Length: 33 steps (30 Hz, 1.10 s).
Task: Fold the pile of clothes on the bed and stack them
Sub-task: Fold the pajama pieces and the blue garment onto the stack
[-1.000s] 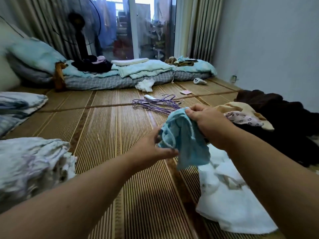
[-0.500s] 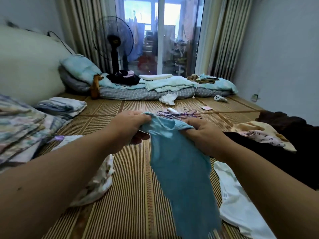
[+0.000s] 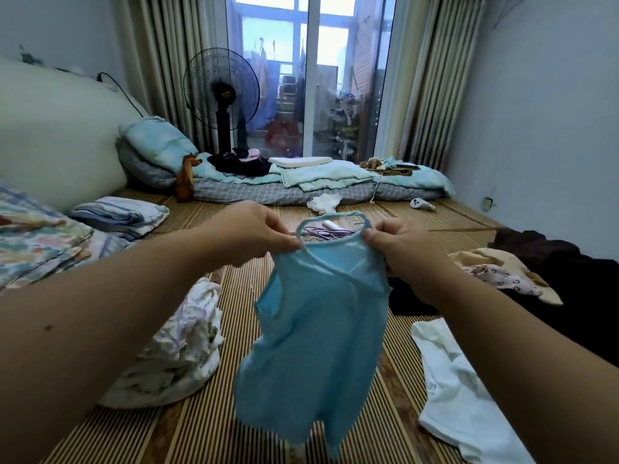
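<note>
A small light-blue sleeveless top (image 3: 311,356) hangs in the air over the bamboo bed mat (image 3: 187,426), held up by its two shoulders. My left hand (image 3: 254,229) pinches the left shoulder and my right hand (image 3: 398,242) pinches the right one, so the neck opening gapes between them. To the right lie a white garment (image 3: 462,393), a beige and patterned piece (image 3: 502,272) and a dark heap of clothes (image 3: 582,296). A crumpled floral white cloth (image 3: 181,356) lies to the left, under my left forearm.
Folded patterned bedding (image 3: 37,239) and a folded striped stack (image 3: 124,216) sit at the left. Purple hangers (image 3: 326,233) lie behind the top. A mattress with pillows and blankets (image 3: 301,185) runs across the back, with a standing fan (image 3: 221,95) and a glass door beyond.
My hands went from bunching the blue top to holding it by its shoulders. It now hangs spread open at full length, and my view has lifted toward the window.
</note>
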Each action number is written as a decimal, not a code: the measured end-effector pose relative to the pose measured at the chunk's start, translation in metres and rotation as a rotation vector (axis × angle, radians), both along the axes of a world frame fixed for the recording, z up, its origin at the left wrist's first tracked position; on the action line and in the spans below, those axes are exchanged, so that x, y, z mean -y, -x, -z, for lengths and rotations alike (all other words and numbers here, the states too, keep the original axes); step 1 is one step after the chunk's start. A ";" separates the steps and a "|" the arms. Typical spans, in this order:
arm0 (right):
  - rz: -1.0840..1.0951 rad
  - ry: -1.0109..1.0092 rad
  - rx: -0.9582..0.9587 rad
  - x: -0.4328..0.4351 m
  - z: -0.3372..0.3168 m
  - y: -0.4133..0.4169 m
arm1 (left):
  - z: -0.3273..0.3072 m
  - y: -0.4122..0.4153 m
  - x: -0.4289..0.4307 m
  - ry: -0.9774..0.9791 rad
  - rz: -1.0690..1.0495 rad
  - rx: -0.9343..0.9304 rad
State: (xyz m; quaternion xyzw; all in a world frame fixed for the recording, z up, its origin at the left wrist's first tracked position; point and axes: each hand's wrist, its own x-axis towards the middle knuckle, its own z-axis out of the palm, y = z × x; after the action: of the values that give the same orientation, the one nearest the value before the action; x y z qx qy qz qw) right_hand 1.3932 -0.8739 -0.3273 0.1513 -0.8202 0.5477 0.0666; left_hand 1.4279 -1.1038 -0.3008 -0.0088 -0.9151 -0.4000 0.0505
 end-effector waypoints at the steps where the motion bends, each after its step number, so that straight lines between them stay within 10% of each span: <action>1: 0.022 0.002 -0.004 -0.002 -0.002 0.003 | -0.002 0.002 0.005 0.044 -0.033 0.001; 17: -0.051 0.667 0.527 0.016 -0.019 0.030 | -0.011 0.026 0.015 -0.589 0.037 0.074; 33: -0.148 0.506 0.248 0.027 -0.071 0.089 | -0.061 0.110 0.001 -0.733 -0.143 -0.078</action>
State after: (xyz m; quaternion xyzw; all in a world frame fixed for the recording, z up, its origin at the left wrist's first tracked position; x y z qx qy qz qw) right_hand 1.3046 -0.9010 -0.2565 0.1213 -0.6459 0.7527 -0.0388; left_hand 1.3180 -1.1047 -0.2393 0.0586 -0.7070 -0.6957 0.1128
